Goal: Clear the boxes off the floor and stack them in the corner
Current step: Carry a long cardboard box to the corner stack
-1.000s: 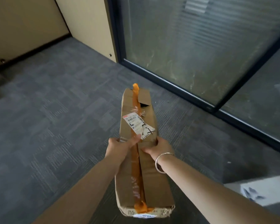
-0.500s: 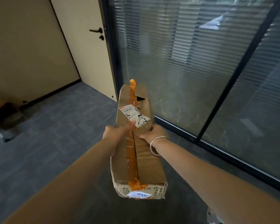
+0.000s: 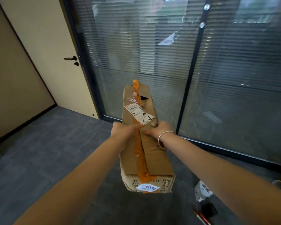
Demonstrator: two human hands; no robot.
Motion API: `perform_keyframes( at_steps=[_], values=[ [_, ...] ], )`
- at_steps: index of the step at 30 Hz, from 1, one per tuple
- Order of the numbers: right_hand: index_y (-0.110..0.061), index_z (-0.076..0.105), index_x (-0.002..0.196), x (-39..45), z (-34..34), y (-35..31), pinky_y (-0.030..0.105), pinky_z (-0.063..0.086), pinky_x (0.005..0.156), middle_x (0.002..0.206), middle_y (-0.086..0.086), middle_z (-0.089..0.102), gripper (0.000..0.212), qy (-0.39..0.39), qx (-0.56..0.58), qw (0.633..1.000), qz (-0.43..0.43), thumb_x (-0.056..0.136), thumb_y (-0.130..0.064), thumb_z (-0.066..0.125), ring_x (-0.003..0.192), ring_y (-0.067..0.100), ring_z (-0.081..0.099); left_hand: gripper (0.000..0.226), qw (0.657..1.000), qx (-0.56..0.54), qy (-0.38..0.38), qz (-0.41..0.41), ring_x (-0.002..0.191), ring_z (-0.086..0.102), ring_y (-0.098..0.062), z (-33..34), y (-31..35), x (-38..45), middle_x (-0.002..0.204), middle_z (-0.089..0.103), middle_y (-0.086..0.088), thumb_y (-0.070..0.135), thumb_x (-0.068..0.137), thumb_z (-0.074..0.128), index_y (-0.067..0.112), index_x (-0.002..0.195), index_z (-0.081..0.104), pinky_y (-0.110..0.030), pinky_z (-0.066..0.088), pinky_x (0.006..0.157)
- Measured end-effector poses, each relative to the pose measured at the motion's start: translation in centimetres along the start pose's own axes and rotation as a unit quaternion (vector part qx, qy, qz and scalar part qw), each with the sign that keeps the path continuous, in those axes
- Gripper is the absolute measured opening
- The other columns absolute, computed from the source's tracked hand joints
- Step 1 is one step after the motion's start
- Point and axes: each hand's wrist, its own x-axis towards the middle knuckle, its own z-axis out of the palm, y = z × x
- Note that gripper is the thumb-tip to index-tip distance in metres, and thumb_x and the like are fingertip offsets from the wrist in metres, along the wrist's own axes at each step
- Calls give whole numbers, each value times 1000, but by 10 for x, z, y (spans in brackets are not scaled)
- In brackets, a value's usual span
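Long cardboard box [image 3: 146, 143] held up off the floor, left hand [image 3: 125, 133] and right hand [image 3: 159, 129] fingers clamped on its sides

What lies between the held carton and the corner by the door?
Nothing visible: both hands, left and right, grip the carton in the air, and the carpet toward the corner by the door shows bare.

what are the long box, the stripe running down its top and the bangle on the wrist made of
Long box: brown corrugated cardboard, matte, with creased flaps and a torn hole near the far end. Stripe: orange plastic packing tape, likely, since it looks glossy and wrinkled. Bangle on the right wrist: probably metal, silvery and shiny; the exact metal cannot be told. Left hand and right hand grip the box.
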Motion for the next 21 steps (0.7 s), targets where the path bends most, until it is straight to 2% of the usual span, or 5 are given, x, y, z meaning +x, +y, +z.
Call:
perform_keyframes(
  at_steps=[6, 10, 14, 17, 21],
  values=[
    [-15, 66, 97, -51, -46, 25, 39, 58, 79, 92, 5, 68, 89, 63, 36, 997, 28, 30, -74, 68, 84, 22, 64, 90, 995, 27, -71, 67, 95, 60, -26, 18, 14, -50, 107, 58, -6, 42, 55, 91, 11, 123, 41, -42, 54, 78],
    [-15, 64, 99, -92, -86, 51, 38, 57, 78, 95, 5, 67, 79, 133, 50, 988, 62, 44, -69, 78, 86, 23, 63, 87, 982, 55, -148, 104, 90, 63, -26, 47, 18, -86, 106, 63, -9, 41, 55, 92, 10, 122, 46, -39, 55, 69],
    [-12, 61, 110, -137, -125, 89, 38, 56, 81, 106, 6, 65, 89, 174, 97, 975, 96, 42, -66, 82, 95, 26, 62, 68, 965, 54, -230, 115, 96, 63, -29, 82, 21, -134, 104, 63, -9, 31, 66, 88, 11, 115, 44, -47, 56, 83],
    [-13, 60, 110, -174, -149, 118, 34, 53, 74, 107, 6, 65, 79, 210, 71, 967, 125, 55, -66, 78, 95, 25, 62, 75, 951, 90, -265, 127, 109, 59, -34, 106, 19, -175, 116, 58, -11, 33, 69, 86, 15, 123, 37, -51, 52, 90],
    [-15, 56, 112, -236, -186, 164, 36, 54, 82, 109, 4, 62, 80, 272, 77, 946, 156, 57, -69, 76, 98, 25, 61, 77, 922, 133, -322, 168, 116, 55, -34, 146, 11, -240, 124, 55, -12, 32, 73, 83, 10, 132, 39, -46, 49, 91]
  ],
)
